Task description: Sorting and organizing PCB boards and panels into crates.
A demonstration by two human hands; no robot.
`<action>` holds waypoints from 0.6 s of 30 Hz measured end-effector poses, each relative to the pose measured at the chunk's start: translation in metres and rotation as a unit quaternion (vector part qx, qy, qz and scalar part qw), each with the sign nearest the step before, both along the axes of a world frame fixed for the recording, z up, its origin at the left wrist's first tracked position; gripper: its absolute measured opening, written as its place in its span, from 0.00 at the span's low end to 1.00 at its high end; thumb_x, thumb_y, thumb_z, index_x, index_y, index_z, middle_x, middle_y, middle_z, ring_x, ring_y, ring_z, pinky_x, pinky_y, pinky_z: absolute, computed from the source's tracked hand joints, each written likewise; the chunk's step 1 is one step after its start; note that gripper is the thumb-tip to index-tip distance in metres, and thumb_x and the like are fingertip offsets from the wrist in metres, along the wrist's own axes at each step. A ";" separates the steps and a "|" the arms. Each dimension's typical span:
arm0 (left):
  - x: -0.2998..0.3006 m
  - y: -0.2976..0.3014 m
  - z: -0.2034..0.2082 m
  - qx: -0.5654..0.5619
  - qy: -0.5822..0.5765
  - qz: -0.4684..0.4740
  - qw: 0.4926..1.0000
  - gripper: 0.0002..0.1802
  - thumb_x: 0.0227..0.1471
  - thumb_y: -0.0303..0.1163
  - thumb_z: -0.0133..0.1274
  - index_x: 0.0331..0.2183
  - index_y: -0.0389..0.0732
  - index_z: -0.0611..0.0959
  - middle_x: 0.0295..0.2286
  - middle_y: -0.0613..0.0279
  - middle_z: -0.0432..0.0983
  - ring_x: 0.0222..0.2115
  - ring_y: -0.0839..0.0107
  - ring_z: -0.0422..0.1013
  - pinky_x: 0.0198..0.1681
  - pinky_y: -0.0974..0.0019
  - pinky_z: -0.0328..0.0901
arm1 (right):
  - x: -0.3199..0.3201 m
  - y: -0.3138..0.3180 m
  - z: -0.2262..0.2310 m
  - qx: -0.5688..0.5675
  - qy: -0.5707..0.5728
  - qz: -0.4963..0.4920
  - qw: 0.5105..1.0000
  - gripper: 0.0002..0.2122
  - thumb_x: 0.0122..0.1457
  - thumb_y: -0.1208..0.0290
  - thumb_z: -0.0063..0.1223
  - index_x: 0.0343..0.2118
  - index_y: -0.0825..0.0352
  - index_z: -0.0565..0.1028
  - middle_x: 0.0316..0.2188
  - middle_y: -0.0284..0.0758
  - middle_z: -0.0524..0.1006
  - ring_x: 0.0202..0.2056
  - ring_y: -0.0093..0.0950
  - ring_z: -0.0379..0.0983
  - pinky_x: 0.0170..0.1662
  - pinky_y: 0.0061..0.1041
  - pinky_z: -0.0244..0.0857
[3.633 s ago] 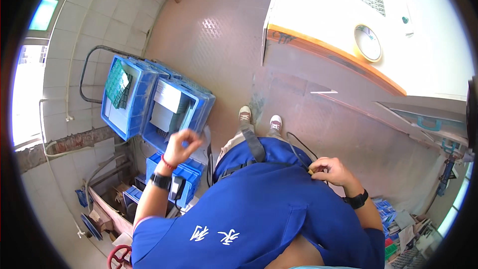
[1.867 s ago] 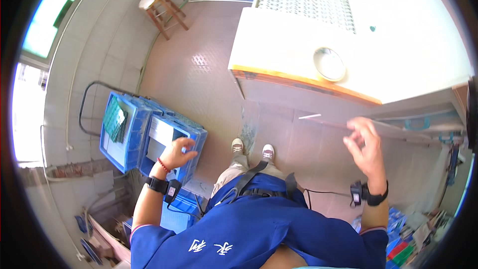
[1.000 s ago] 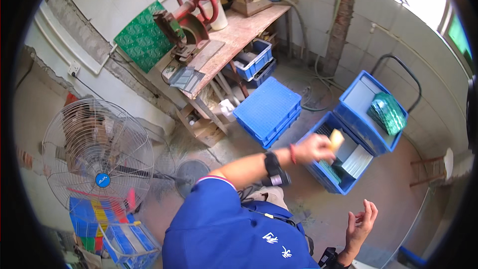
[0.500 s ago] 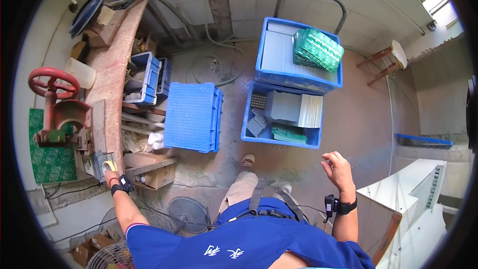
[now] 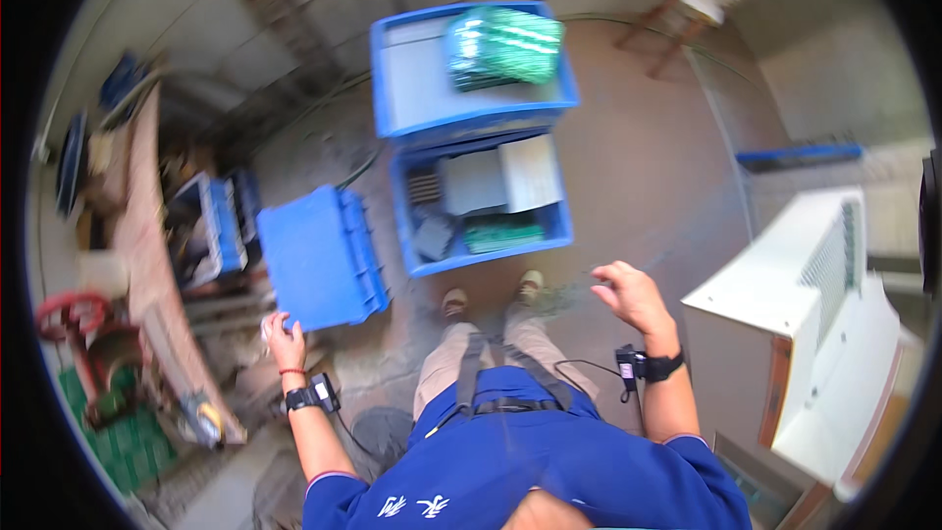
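Observation:
My left hand (image 5: 285,345) hangs beside the near left corner of an upturned blue crate stack (image 5: 312,257). Its fingers look loosely bent and apart, with no held thing visible, though motion blurs them. A whitish patch shows at its fingertips, too smeared to name. My right hand (image 5: 633,299) is raised over the floor at the right, open, fingers half curled, holding nothing. In front of me stands a blue crate (image 5: 488,263) with grey blocks, a pale stack (image 5: 530,173) and green sheets (image 5: 503,233). Behind it, a higher blue crate (image 5: 476,125) carries a green shiny wrapped bundle (image 5: 505,47).
Along the left runs a workbench (image 5: 147,221) with a red handwheel press (image 5: 93,348) and a yellowish tape roll (image 5: 209,419). A blue bin (image 5: 221,226) sits beside it. At right are a white machine housing (image 5: 775,265) and, farther back, a wooden stool (image 5: 677,20).
My left hand has come away from the tape roll on the bench and moved right, near the crate stack. My body has turned and stepped closer to the crates; my right hand stays raised.

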State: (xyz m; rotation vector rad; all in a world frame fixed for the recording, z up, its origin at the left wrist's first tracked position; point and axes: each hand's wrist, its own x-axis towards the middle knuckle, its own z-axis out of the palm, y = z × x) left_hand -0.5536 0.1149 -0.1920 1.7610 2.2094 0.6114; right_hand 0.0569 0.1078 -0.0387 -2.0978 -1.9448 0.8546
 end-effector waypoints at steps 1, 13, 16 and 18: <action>0.028 0.019 0.010 -0.046 -0.028 -0.023 0.998 0.12 0.42 0.24 0.55 0.34 0.38 0.77 0.37 0.53 0.69 0.29 0.67 0.69 0.29 0.69 0.66 | 0.010 -0.006 0.001 0.013 -0.004 -0.006 1.000 0.09 0.49 0.69 0.56 0.34 0.61 0.75 0.29 0.35 0.74 0.32 0.37 0.72 0.34 0.31 0.67; 0.320 0.163 0.050 -0.135 -0.323 -0.222 0.910 0.07 0.49 0.24 0.52 0.33 0.33 0.77 0.27 0.64 0.75 0.26 0.79 0.70 0.29 0.75 0.67 | 0.177 -0.080 0.071 0.150 0.019 -0.225 0.963 0.08 0.48 0.74 0.56 0.33 0.67 0.74 0.26 0.36 0.74 0.25 0.30 0.72 0.30 0.25 0.66; 0.398 0.183 0.069 -0.165 -0.337 -0.273 0.886 0.08 0.49 0.24 0.53 0.34 0.33 0.77 0.28 0.64 0.75 0.29 0.79 0.71 0.31 0.74 0.68 | 0.201 -0.066 0.085 0.182 0.058 -0.262 0.946 0.08 0.48 0.74 0.56 0.32 0.67 0.74 0.26 0.36 0.74 0.25 0.29 0.72 0.30 0.24 0.65; 0.438 0.199 0.080 -0.166 -0.331 -0.314 0.874 0.09 0.48 0.24 0.53 0.35 0.33 0.77 0.28 0.65 0.75 0.29 0.79 0.71 0.31 0.75 0.68 | 0.215 -0.050 0.091 0.204 0.066 -0.264 0.940 0.08 0.48 0.73 0.56 0.32 0.68 0.74 0.26 0.37 0.74 0.24 0.29 0.72 0.30 0.24 0.65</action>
